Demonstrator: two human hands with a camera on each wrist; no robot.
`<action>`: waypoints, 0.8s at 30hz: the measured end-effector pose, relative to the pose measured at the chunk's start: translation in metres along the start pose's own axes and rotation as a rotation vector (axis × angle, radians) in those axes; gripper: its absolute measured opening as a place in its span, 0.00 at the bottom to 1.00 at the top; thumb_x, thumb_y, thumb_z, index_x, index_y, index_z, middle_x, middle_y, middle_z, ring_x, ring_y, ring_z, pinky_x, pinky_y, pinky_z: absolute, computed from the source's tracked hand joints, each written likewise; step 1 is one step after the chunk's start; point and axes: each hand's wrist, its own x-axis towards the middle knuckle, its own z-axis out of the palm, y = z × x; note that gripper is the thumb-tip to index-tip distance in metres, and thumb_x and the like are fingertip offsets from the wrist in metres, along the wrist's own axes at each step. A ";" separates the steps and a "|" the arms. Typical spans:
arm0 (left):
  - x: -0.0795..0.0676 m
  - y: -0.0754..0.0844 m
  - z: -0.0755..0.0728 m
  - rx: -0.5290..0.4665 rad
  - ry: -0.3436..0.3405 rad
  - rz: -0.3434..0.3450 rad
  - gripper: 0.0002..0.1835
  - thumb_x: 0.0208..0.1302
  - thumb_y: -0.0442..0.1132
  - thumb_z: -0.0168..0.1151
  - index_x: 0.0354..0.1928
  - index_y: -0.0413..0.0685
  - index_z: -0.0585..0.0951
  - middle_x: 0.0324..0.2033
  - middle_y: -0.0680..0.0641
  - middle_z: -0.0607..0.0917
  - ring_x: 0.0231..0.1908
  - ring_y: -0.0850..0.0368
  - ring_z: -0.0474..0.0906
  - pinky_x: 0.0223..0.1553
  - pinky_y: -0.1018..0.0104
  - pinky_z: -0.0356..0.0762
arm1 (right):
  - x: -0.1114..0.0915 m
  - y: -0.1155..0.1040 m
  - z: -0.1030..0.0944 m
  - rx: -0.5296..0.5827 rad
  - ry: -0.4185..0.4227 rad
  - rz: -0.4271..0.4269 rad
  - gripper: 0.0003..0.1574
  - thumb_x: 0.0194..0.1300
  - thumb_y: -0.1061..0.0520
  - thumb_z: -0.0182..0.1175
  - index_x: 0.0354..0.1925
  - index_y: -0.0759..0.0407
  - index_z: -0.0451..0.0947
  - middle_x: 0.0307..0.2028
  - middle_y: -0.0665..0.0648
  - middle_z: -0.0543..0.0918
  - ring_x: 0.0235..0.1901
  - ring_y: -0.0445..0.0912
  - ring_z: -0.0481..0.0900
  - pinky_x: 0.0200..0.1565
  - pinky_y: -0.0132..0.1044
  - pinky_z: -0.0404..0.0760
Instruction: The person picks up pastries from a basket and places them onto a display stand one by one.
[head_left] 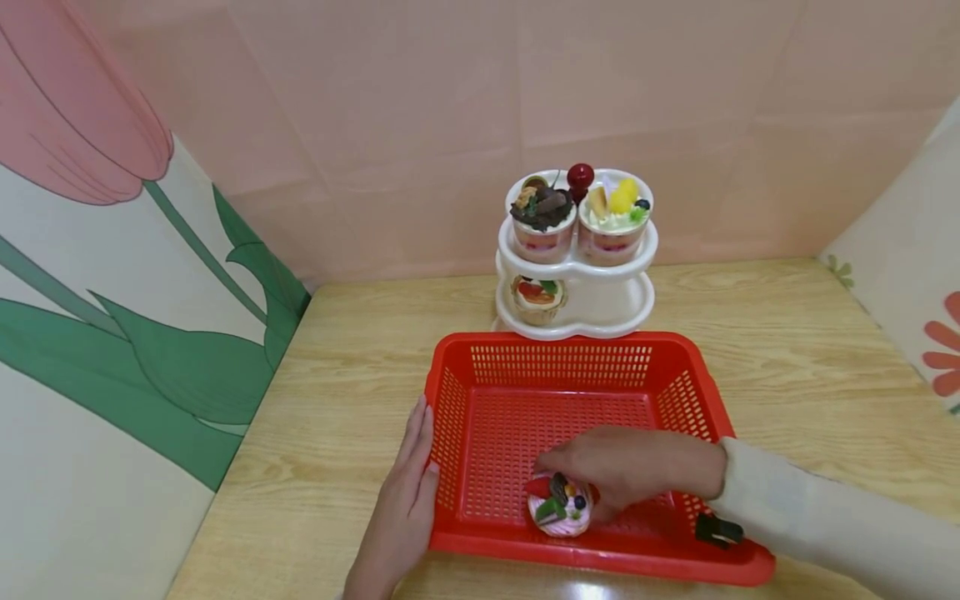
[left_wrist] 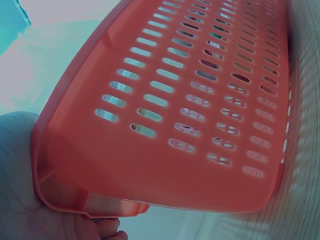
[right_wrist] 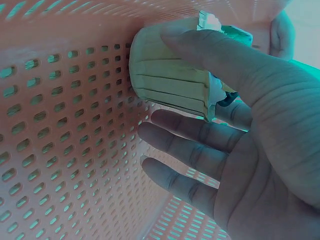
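My right hand [head_left: 611,467] reaches into the red plastic basket [head_left: 562,562] and pinches a cupcake [head_left: 558,517] near the front wall. Pink cream, a strawberry and other toppings cover it; its pleated pale cup [right_wrist: 172,70] shows in the right wrist view. There the thumb lies along one side of the cup, while the index finger is partly hidden and the other fingers extend loosely. At the basket's left rim, my left hand [head_left: 401,508] rests with fairly straight fingers. Only part of that hand [left_wrist: 30,200] shows beside the rim in the left wrist view.
Behind the basket stands a white two-tier stand [head_left: 615,312]. Its upper tier bears a chocolate-topped dessert cup [head_left: 543,242], a fruit-topped dessert cup [head_left: 611,242] and cherries [head_left: 580,177]. A fruit tart [head_left: 536,308] sits below. A black clip [head_left: 718,531] is on the basket's front right.
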 end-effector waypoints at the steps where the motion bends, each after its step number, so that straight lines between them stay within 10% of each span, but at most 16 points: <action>1: 0.000 0.000 0.000 -0.001 0.002 0.003 0.36 0.78 0.34 0.45 0.81 0.65 0.47 0.78 0.72 0.39 0.77 0.69 0.39 0.74 0.53 0.51 | 0.000 0.000 -0.001 -0.001 0.004 -0.003 0.43 0.50 0.49 0.81 0.62 0.42 0.74 0.51 0.36 0.81 0.43 0.29 0.76 0.49 0.33 0.82; 24: 0.000 0.003 0.001 -0.039 -0.019 -0.059 0.37 0.78 0.34 0.44 0.81 0.67 0.46 0.78 0.74 0.38 0.77 0.69 0.39 0.72 0.54 0.53 | -0.006 0.003 -0.008 0.054 0.123 -0.096 0.39 0.53 0.43 0.77 0.60 0.48 0.75 0.49 0.38 0.81 0.42 0.29 0.78 0.46 0.29 0.81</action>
